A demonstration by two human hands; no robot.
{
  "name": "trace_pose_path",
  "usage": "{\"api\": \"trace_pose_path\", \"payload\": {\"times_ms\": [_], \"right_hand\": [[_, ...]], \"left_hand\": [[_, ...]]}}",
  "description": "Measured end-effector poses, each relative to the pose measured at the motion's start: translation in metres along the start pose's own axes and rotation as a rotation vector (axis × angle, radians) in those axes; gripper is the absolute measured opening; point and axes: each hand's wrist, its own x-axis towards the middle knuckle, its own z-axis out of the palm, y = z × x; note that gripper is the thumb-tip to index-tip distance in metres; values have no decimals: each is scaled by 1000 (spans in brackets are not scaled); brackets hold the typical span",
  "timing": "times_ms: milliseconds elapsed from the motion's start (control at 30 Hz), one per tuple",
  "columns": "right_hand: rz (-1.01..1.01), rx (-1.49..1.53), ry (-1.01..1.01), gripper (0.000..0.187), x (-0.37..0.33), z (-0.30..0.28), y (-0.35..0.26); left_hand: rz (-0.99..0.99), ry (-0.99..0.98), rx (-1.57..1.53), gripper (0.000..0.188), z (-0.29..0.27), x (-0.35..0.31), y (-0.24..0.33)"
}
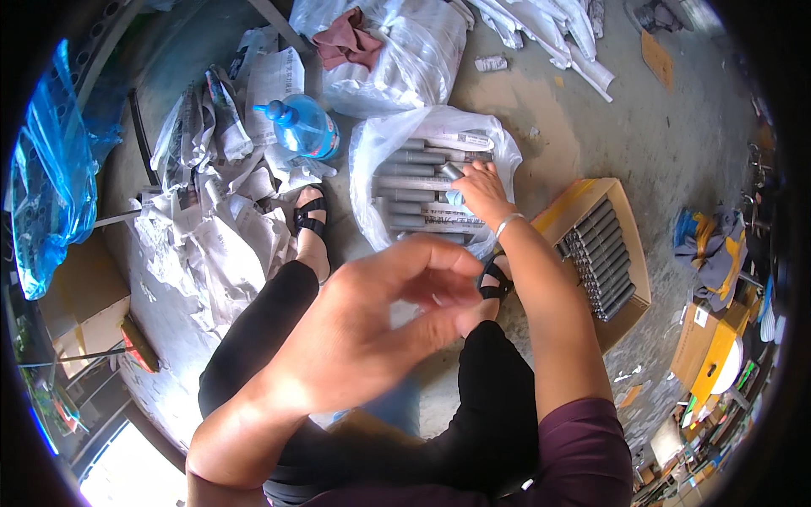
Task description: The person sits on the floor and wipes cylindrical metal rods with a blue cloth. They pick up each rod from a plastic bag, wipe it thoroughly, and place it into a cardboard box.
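My left hand (363, 325) is close up in the middle, its fingers curled and thumb and index tip meeting in a loop. Whether anything small sits in that pinch I cannot make out. Farther off, my right hand (486, 193) reaches into an open white plastic bag (365, 182) on the floor. Its fingers close on the end of a grey metal cylinder (451, 171), and a bit of light blue material (455, 198) shows at the fingertips. Several grey cylinders (405, 182) lie side by side in the bag, some with newspaper between them.
Right of the bag, a cardboard box (639, 264) holds rows of dark metal cylinders (601, 258). A blue plastic bottle (306, 127) stands beside crumpled newspaper (224, 245) on the left. Behind sits another filled plastic bag (397, 72) with a brownish cloth (347, 40) on it.
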Motion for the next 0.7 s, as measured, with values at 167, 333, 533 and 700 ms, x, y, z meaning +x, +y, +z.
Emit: {"api": "trace_pose_path", "payload": {"times_ms": [167,333,533,700], "right_hand": [[281,1197,96,22,-30,-92,-16],[119,1778,334,23,-89,-254,-83],[-31,1471,361,26,-115,-336,-137],[297,1857,826,36,-147,-349,-135]], "left_hand": [[51,103,-52,23,-7,2,1],[174,274,66,21,-8,-2,4],[117,-359,-688,37,-3,-12,9],[142,-212,-348,32,-8,-19,14]]}}
